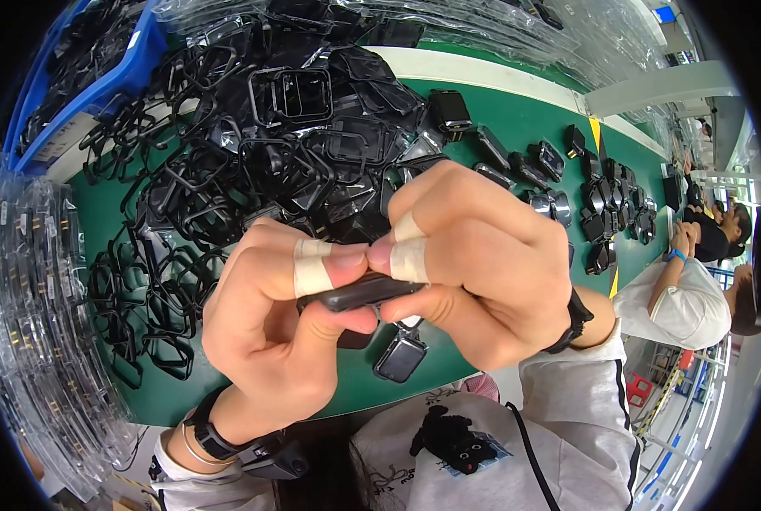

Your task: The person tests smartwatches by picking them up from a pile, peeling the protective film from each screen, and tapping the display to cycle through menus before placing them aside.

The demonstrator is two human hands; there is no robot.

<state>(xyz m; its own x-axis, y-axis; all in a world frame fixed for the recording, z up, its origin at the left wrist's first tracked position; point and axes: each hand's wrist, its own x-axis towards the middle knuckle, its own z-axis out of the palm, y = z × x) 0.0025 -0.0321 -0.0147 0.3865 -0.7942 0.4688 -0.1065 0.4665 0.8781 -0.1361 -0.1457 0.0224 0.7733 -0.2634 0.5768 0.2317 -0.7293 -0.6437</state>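
My left hand [266, 319] and my right hand [491, 268] meet over the middle of the bench, both closed on a black smartwatch body [359, 295]. It is seen edge-on, pinched between thumbs below and index fingers above, so its faces are mostly hidden. Pale tape wraps fingers of both hands. Just under the hands, another smartwatch body [400, 356] with a dark screen lies on the green mat [449, 358]. A dark piece [357, 339] beside it is partly covered by my left thumb.
Loose black watch frames [202, 196] and clear film packets heap up behind and left of my hands. A blue bin [146, 60] stands far left, near stacked clear plastic trays [40, 315]. More watch bodies [597, 204] sit rightward, and a co-worker's arm [672, 264] lies beyond.
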